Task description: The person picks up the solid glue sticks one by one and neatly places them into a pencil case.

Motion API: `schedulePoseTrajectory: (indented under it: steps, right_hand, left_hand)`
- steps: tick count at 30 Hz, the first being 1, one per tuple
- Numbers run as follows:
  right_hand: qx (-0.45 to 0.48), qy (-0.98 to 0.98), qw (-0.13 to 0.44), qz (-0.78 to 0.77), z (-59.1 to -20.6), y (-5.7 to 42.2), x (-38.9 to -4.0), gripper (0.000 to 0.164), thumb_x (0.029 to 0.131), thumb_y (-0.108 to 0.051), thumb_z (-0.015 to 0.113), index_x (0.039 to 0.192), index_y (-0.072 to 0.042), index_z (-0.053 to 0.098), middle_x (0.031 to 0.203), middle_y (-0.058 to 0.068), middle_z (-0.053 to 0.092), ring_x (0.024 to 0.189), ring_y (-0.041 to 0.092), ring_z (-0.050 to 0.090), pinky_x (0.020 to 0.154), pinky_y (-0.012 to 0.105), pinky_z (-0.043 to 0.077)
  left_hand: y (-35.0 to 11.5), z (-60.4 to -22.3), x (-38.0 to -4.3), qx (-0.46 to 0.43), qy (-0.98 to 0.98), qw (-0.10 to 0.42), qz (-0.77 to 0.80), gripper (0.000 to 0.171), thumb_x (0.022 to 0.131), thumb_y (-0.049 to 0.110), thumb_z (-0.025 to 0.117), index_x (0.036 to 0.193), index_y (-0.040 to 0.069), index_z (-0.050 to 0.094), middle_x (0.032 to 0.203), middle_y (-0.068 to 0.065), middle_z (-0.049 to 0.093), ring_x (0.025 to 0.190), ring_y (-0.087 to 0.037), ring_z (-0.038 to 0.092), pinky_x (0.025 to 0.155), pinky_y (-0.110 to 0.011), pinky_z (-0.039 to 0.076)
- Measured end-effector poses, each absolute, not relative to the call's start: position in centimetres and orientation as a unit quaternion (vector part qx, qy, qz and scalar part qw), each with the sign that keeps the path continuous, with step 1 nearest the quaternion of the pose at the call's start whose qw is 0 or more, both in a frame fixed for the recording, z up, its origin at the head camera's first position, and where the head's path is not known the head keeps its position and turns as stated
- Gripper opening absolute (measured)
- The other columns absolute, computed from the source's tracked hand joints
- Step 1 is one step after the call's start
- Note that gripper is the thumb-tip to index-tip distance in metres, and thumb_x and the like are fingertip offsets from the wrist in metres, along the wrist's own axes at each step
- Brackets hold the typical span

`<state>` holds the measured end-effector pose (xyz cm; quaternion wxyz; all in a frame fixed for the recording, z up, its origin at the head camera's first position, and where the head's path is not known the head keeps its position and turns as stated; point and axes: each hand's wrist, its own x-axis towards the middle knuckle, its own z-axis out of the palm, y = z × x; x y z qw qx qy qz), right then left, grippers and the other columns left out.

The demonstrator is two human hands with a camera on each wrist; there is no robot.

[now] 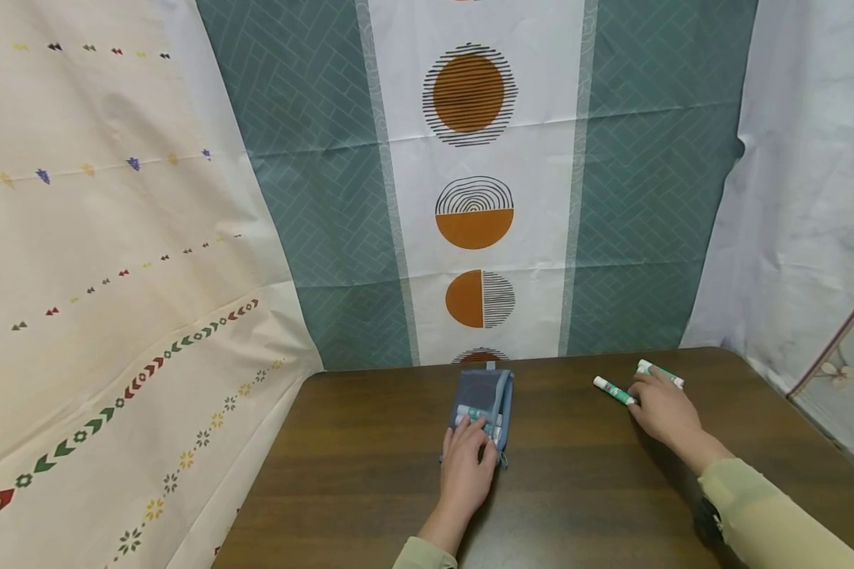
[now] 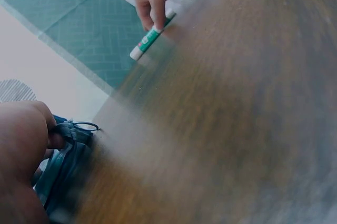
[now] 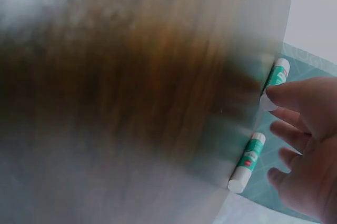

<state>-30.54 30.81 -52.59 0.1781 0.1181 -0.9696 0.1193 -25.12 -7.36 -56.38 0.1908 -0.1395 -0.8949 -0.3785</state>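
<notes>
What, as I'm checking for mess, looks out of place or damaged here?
Nothing looks spilled or broken. Only mildly odd: two glue sticks lie loose on the table, by the right hand, while similar sticks appear to be inside the zippered pouch under the left hand.

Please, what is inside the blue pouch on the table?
Green-and-white tubes show in the blue pouch. The left hand covers part of its lower end, so their exact number, and anything else there, cannot be told.
</notes>
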Motion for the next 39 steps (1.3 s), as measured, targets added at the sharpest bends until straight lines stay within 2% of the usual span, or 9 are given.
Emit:
schedulePoseTrajectory:
  steps: [3, 5, 7, 18, 22, 33, 39]
  right_hand:
    - [0.121, -0.967, 0.19, 0.119, -52.61, 30.52, -30.47, 0.012, 0.089, -0.004, 0.083, 0.098, 0.001, 0.077, 0.106, 0.022, 0.076, 0.112, 0.051, 0.068, 0.099, 0.066, 0.052]
    - [0.12, -0.966, 0.193, 0.122, -52.68, 30.4, -30.48, 0.012, 0.088, -0.004, 0.084, 0.097, 0.0, 0.078, 0.097, 0.016, 0.076, 0.097, 0.047, 0.069, 0.089, 0.064, 0.054]
    - [0.117, -0.967, 0.191, 0.124, -52.76, 30.31, -30.46, 0.012, 0.088, -0.005, 0.084, 0.098, -0.001, 0.078, 0.094, 0.014, 0.076, 0.09, 0.045, 0.069, 0.084, 0.063, 0.054]
    - [0.108, -0.97, 0.162, 0.146, -52.62, 30.16, -30.49, 0.014, 0.091, -0.007, 0.083, 0.102, 0.0, 0.079, 0.098, 0.017, 0.077, 0.091, 0.045, 0.071, 0.076, 0.064, 0.056]
    - [0.095, -0.974, 0.136, 0.152, -52.46, 30.11, -30.52, 0.016, 0.094, -0.009, 0.082, 0.106, 0.0, 0.078, 0.1, 0.018, 0.076, 0.093, 0.046, 0.071, 0.075, 0.065, 0.057]
    - [0.078, -0.977, 0.111, 0.162, -52.19, 30.11, -30.42, 0.019, 0.097, -0.011, 0.077, 0.111, 0.002, 0.078, 0.104, 0.021, 0.077, 0.091, 0.046, 0.073, 0.072, 0.066, 0.058]
    - [0.063, -0.977, 0.084, 0.188, -52.31, 30.26, -30.32, 0.024, 0.101, -0.013, 0.073, 0.118, 0.003, 0.076, 0.106, 0.019, 0.077, 0.089, 0.038, 0.073, 0.07, 0.063, 0.057]
  left_hand:
    - [-7.39, -56.4, -25.12, -0.14, -0.895, 0.191, -0.378, 0.024, 0.102, 0.01, 0.068, 0.079, 0.017, 0.064, 0.148, -0.009, 0.071, 0.15, -0.038, 0.054, 0.126, -0.07, 0.03]
    - [-7.41, -56.43, -25.16, -0.139, -0.895, 0.19, -0.378, 0.024, 0.102, 0.011, 0.068, 0.079, 0.017, 0.063, 0.148, -0.008, 0.071, 0.15, -0.038, 0.054, 0.126, -0.069, 0.03]
    - [-7.41, -56.48, -25.2, -0.14, -0.896, 0.191, -0.377, 0.024, 0.102, 0.011, 0.068, 0.079, 0.017, 0.063, 0.148, -0.008, 0.071, 0.151, -0.038, 0.054, 0.126, -0.069, 0.03]
    - [-7.43, -56.4, -25.17, -0.146, -0.894, 0.192, -0.379, 0.024, 0.102, 0.011, 0.068, 0.08, 0.017, 0.063, 0.148, -0.009, 0.07, 0.15, -0.039, 0.054, 0.126, -0.071, 0.03]
    - [-7.47, -56.42, -25.1, -0.146, -0.894, 0.19, -0.379, 0.024, 0.102, 0.011, 0.068, 0.079, 0.017, 0.063, 0.148, -0.009, 0.071, 0.15, -0.04, 0.054, 0.125, -0.071, 0.03]
    - [-7.39, -56.56, -25.12, -0.147, -0.891, 0.197, -0.381, 0.026, 0.102, 0.01, 0.068, 0.078, 0.018, 0.062, 0.148, -0.009, 0.07, 0.15, -0.04, 0.054, 0.125, -0.072, 0.03]
    - [-7.36, -56.63, -25.15, -0.144, -0.893, 0.198, -0.377, 0.026, 0.102, 0.01, 0.068, 0.078, 0.018, 0.062, 0.147, -0.008, 0.071, 0.15, -0.039, 0.054, 0.125, -0.071, 0.031]
